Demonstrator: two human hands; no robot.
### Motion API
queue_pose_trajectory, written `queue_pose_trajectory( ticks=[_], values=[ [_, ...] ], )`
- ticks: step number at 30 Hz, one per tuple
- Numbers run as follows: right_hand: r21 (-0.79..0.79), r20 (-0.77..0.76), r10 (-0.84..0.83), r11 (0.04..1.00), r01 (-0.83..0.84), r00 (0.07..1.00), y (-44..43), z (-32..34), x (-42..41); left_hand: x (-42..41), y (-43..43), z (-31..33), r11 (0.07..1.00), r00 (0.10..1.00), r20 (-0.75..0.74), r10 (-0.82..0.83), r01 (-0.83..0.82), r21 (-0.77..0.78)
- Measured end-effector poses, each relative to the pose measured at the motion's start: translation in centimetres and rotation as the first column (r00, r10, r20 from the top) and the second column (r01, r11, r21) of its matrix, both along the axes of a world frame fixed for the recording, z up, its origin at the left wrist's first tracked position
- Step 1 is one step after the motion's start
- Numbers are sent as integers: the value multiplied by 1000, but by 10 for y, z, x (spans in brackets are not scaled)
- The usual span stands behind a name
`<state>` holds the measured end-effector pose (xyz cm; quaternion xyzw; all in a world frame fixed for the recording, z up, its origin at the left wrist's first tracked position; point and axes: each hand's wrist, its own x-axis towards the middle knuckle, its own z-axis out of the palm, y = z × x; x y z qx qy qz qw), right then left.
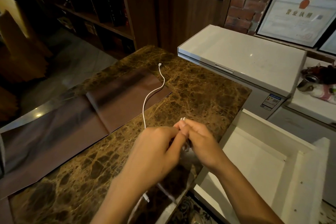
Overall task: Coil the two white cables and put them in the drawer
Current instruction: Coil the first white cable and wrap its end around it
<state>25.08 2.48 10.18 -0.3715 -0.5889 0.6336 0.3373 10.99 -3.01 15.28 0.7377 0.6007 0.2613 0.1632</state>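
Note:
A white cable snakes over the brown marble counter, its far plug near the counter's back edge. Its near end runs into my hands. My left hand and my right hand meet above the counter's right side, both pinched on folded loops of this cable, whose bends stick out above my fingertips. A second white cable lies under my left forearm near the front edge, mostly hidden. The open white drawer stands to the right of the counter, below my right arm.
A dark brown folded sheet covers the counter's left part. A white chest freezer stands behind the drawer. Framed certificates lean against the brick wall. A metal can sits on a white ledge at right. Dark shelves fill the back left.

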Motion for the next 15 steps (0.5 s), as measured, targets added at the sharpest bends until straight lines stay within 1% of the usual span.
queue_pose_trajectory(
  ticks=[2, 5, 10, 12, 15],
  values=[
    [-34, 1, -1, 999, 1, 1000, -7, -3, -1, -4, 9, 6, 1000, 999, -36, 10, -10, 14],
    [-45, 44, -33, 998, 35, 999, -15, -9, -5, -9, 23, 7, 1000, 997, -71, 11, -10, 10],
    [-87, -49, -10, 996, 6, 999, -27, -8, -10, -11, 45, 5, 999, 997, -72, 6, -2, 55],
    [-80, -60, 8, 997, -13, 998, -31, -4, -12, -13, 53, 4, 998, 999, -41, -8, 11, 67],
    [-66, -50, 41, 997, -45, 998, -35, 1, -12, -12, 59, 3, 998, 997, 70, -36, 33, 45]
  ],
)
